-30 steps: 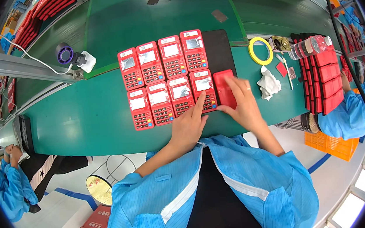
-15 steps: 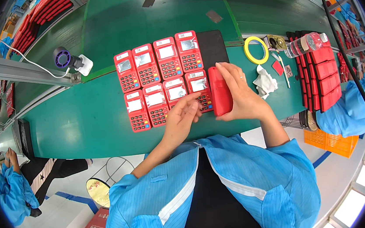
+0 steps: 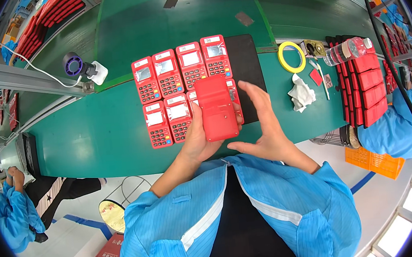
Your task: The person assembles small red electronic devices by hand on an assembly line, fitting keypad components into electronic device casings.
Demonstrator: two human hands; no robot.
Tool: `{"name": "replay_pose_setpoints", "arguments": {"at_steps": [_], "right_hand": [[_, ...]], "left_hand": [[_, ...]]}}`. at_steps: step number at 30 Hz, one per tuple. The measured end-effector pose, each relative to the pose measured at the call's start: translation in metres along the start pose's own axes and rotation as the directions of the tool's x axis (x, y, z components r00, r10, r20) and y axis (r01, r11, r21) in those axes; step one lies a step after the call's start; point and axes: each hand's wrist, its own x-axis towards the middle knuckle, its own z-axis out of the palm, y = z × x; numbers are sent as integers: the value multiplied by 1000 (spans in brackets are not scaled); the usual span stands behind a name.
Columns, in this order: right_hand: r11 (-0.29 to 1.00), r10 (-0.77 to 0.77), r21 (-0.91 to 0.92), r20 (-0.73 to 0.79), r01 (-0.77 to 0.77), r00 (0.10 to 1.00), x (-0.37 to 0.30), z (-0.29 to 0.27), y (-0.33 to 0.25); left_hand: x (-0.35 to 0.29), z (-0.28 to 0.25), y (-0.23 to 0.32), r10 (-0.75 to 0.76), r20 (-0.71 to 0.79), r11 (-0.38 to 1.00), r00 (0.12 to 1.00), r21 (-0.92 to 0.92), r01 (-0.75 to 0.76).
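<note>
A red handheld card payment terminal [image 3: 218, 110] is gripped in my left hand [image 3: 200, 138], its plain red back with small screw holes turned up. My right hand [image 3: 267, 132] is just right of it, fingers and thumb spread, holding nothing. Beneath and beyond, several red payment terminals [image 3: 167, 72] lie face up in two rows, with keypads, screens and white labels showing. The held one hides part of the nearer row's right end. A black mat [image 3: 246, 70] lies under the right side of the rows.
To the right are a yellow tape roll [image 3: 291, 57], crumpled white cloth [image 3: 302, 92], a clear bottle [image 3: 347, 51] and stacked red terminals [image 3: 368, 85]. At left, a small purple-ringed fan [image 3: 73, 65] stands by a white plug. Co-workers in blue [image 3: 389, 128] sit on both sides.
The red terminal has passed from my right hand to my left, moved left over the rows and turned back side up. My right hand has let go and opened.
</note>
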Motion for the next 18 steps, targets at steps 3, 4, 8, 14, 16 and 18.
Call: {"name": "replay_pose_setpoints", "arguments": {"at_steps": [3,4,8,14,16,18], "right_hand": [[985,-58,-165,-11,55,998,-5,9,-8],[977,-60,-207,-12,56,998,-8,16,-8],[983,5,-182,-98,-23,995,-11,29,-2],[843,404,389,-4,-371,915,-33,6,28],[542,503,724,128,-427,855,-40,-8,39],[507,546,724,151,-469,824,-45,-19,51]], "left_hand": [[0,9,-3,72,-115,982,991,180,-51],[0,12,-6,134,-227,939,965,340,-50],[-1,16,-10,137,-157,777,978,629,-8],[0,26,-6,128,83,700,988,699,-149],[0,24,-5,74,91,727,993,677,-116],[-4,21,-2,37,52,720,998,691,-63]]}}
